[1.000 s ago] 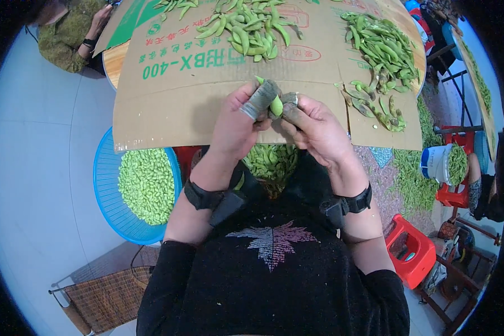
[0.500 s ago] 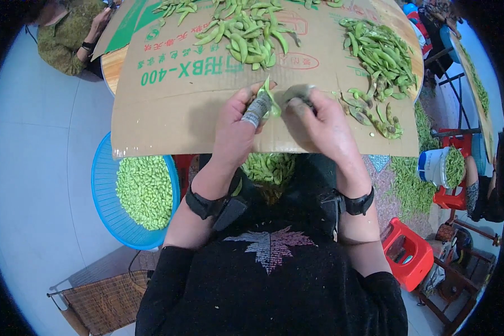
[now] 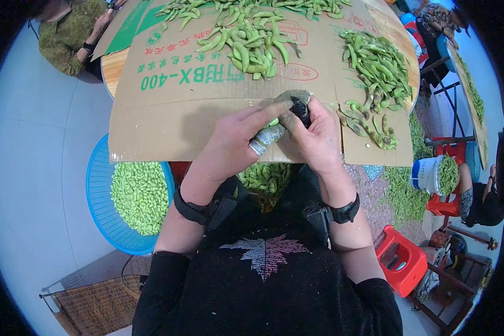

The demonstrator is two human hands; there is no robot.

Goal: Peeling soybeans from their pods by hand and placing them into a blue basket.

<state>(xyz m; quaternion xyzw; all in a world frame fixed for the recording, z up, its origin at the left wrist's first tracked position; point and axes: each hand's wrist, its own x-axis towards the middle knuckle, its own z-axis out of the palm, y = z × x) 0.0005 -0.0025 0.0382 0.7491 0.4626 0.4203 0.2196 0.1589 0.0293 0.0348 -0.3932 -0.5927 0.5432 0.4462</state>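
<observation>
Over the flattened cardboard sheet [image 3: 168, 120] heaped with edamame pods [image 3: 252, 47], left hand [image 3: 232, 143] and right hand [image 3: 313, 134] have closed together, the pod now nearly hidden between taped fingertips, evidently mid-squeeze.

Two hands, left [image 3: 229, 143] and right [image 3: 319, 140], work over one cardboard sheet [image 3: 168, 112] on the desk, which carries three heaps of green pods [image 3: 252, 45]. One blue basket [image 3: 98, 190] holds shelled beans; one red stool [image 3: 400, 260] and one white bucket [image 3: 425, 173] stand nearby.
</observation>
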